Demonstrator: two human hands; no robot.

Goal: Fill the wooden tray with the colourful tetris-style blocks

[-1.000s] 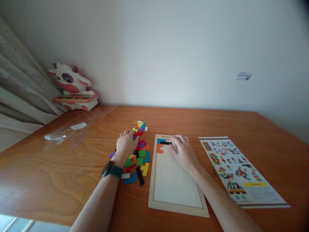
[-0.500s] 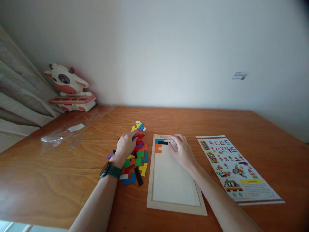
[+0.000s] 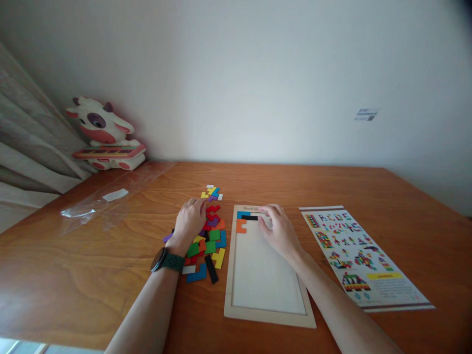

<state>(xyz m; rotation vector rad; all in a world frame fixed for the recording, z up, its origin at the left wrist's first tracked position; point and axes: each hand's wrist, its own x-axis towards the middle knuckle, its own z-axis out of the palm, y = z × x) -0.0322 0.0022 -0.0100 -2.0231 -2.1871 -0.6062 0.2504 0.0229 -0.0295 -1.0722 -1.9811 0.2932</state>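
Observation:
My left hand (image 3: 190, 220), with a dark watch (image 3: 160, 260) on its wrist, is over the left edge of a pile of flat coloured puzzle pieces (image 3: 214, 235). Its fingers curl downward with the thumb close to them, and whatever is beneath the fingertips is hidden. At the top of a wooden puzzle board (image 3: 267, 275) rests my right hand (image 3: 277, 230), thumb and index finger apart. The thumb is near the right end of a black bar piece (image 3: 250, 218). A blue piece (image 3: 243, 214) and an orange notched piece (image 3: 241, 226) lie in the board's upper left corner.
A printed pattern sheet (image 3: 354, 260) lies right of the board. Several small pieces (image 3: 211, 191) form a group beyond the pile. Clear plastic wrap (image 3: 86, 211) with a white label (image 3: 115, 195) is at left. A cow-shaped toy keyboard (image 3: 108, 151) stands by the curtain (image 3: 27, 132).
My left hand has shifted slightly left, off some red pieces, and its thumb and fingers have drawn closer together. My right hand has barely moved on the board.

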